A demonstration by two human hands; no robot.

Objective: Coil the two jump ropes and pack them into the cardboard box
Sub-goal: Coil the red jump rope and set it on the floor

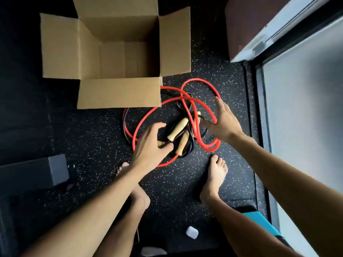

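Speckled black rubber flooring [89, 138] carries everything. At 11 o'clock from the tangle stands the open cardboard box [118, 93], its near flap hiding part of the red rope [211, 148]. That rope loops through the black rope [191, 143], which is hard to trace against the dark floor. The left hand [148, 147] hovers spread over the wooden handles [178, 128], covering one. The right hand [224, 121], at 3 o'clock, is spread above a red loop; whether it touches is unclear.

Exercise room, likely a home gym, black speckled rubber flooring [176, 191] beneath left hand [150, 145] and right hand [222, 123], wooden-handled jump ropes [178, 129] between them, bare foot [215, 175] just behind right hand, glazed door or window [306, 117] to its right.
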